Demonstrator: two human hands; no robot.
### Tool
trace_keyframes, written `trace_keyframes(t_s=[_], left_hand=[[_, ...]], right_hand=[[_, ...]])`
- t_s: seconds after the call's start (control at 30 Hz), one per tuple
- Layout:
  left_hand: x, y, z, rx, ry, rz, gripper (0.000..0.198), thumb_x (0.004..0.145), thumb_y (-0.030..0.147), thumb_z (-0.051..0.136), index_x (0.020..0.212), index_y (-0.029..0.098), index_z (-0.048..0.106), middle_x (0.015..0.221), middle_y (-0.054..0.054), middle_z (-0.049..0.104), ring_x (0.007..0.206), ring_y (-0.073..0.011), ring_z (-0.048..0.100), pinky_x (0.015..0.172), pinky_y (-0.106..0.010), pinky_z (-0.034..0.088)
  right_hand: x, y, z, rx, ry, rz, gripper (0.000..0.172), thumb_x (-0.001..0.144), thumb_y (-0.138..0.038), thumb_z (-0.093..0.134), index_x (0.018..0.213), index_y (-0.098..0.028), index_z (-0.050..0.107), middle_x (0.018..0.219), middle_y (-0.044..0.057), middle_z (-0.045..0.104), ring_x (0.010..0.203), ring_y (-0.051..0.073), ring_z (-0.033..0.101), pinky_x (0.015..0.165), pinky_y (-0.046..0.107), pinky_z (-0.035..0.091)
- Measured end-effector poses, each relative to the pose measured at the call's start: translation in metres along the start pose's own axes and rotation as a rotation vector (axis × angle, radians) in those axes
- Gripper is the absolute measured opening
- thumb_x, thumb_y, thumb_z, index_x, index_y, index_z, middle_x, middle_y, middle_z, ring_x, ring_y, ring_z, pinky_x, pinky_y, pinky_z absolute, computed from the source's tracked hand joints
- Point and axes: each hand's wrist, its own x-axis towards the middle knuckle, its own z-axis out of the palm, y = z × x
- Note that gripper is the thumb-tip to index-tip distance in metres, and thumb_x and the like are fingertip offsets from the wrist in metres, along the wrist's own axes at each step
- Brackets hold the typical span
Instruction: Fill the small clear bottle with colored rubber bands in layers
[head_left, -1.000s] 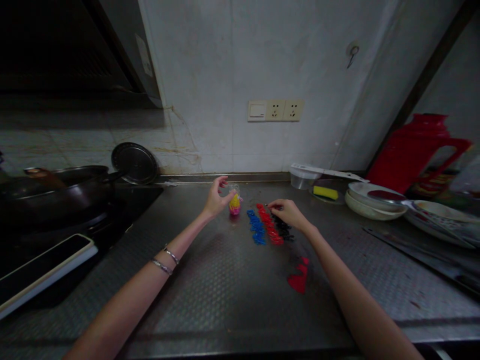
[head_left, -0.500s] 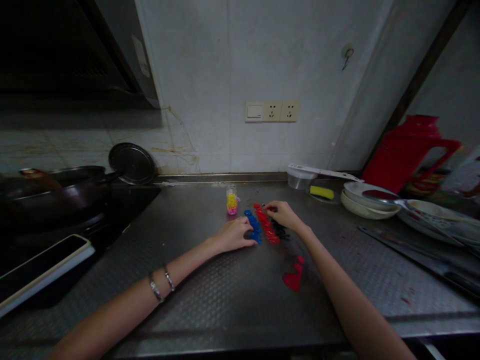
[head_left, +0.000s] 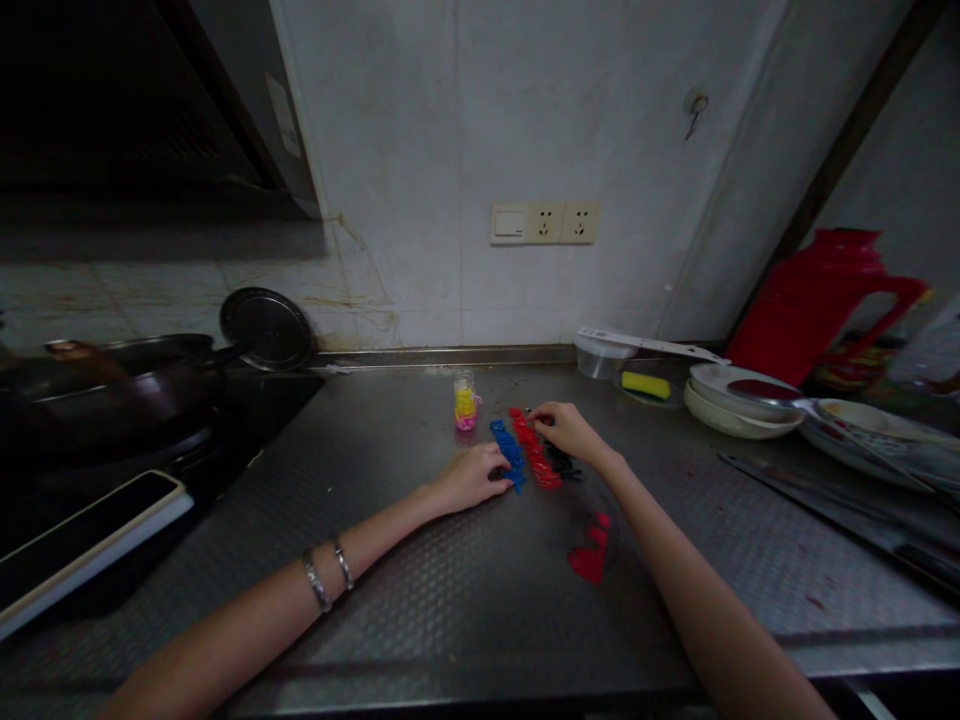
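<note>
Three rows of small plastic pieces lie on the steel counter: a blue row (head_left: pixel 511 452), a red row (head_left: pixel 535 455) and a black row (head_left: pixel 564 462). My left hand (head_left: pixel 471 476) rests on the counter with curled fingers at the near end of the blue row, fingertips touching it. My right hand (head_left: pixel 568 428) lies over the far end of the red and black rows, fingers pinched on a small piece I cannot make out. A small clear jar (head_left: pixel 466 400) with yellow and pink contents stands behind the rows. Flat red shapes (head_left: pixel 590 555) lie nearer me.
A dark wok (head_left: pixel 112 385) and a round lid (head_left: pixel 266 328) are on the stove at left, with a phone-like slab (head_left: pixel 82 545) in front. At right stand stacked bowls (head_left: pixel 739 400), a yellow sponge (head_left: pixel 646 384), a clear tub (head_left: pixel 604 355) and a red thermos jug (head_left: pixel 821 300).
My left hand let go of the jar, came down toward me and now touches the near end of the blue row. The right hand has barely moved.
</note>
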Motion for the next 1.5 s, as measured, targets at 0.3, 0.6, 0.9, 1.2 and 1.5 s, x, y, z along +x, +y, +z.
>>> trace_keyframes(t_s=[0.3,0.6,0.9,1.2,1.5], left_hand=[[0.004,-0.008,0.005,-0.109,0.037,0.012,0.015,0.075,0.026,0.058,0.083,0.014,0.063,0.084,-0.005,0.059,0.076,-0.0134,0.054,0.069,-0.024,0.041],[0.018,-0.002,-0.048,-0.062,0.11,0.108,0.014,0.074,0.025,0.058,0.08,0.013,0.063,0.078,-0.004,0.057,0.072,-0.0117,0.051,0.069,-0.024,0.04],[0.059,-0.034,-0.154,0.165,0.209,0.083,0.015,0.073,0.026,0.058,0.077,0.013,0.063,0.072,-0.002,0.054,0.065,-0.01,0.047,0.062,-0.022,0.037],[0.071,-0.072,-0.158,0.354,0.02,0.062,0.016,0.071,0.021,0.057,0.082,0.013,0.066,0.075,-0.004,0.058,0.069,-0.012,0.049,0.064,-0.022,0.036],[0.078,-0.063,-0.157,0.301,-0.047,0.056,0.013,0.067,0.018,0.059,0.076,0.013,0.067,0.071,-0.003,0.059,0.064,-0.0113,0.05,0.064,-0.022,0.037]], right_hand=[[0.0,-0.002,-0.001,0.015,0.0,-0.007,0.026,0.07,-0.014,0.047,0.083,-0.017,0.069,0.079,0.005,0.069,0.067,0.014,0.059,0.062,0.022,0.041],[0.001,0.001,0.0,0.001,0.007,0.017,0.024,0.071,-0.018,0.05,0.084,-0.018,0.07,0.081,0.005,0.069,0.069,0.015,0.06,0.066,0.023,0.043],[0.001,0.001,-0.001,-0.005,-0.008,0.019,0.024,0.072,-0.018,0.049,0.084,-0.018,0.07,0.081,0.006,0.069,0.073,0.016,0.06,0.071,0.025,0.044],[0.001,0.001,0.0,-0.019,-0.016,0.005,0.024,0.072,-0.018,0.049,0.084,-0.017,0.07,0.083,0.006,0.069,0.071,0.016,0.059,0.067,0.025,0.043],[0.002,0.003,0.002,-0.03,-0.021,0.006,0.023,0.072,-0.017,0.049,0.083,-0.017,0.07,0.083,0.006,0.068,0.07,0.015,0.059,0.067,0.024,0.043]])
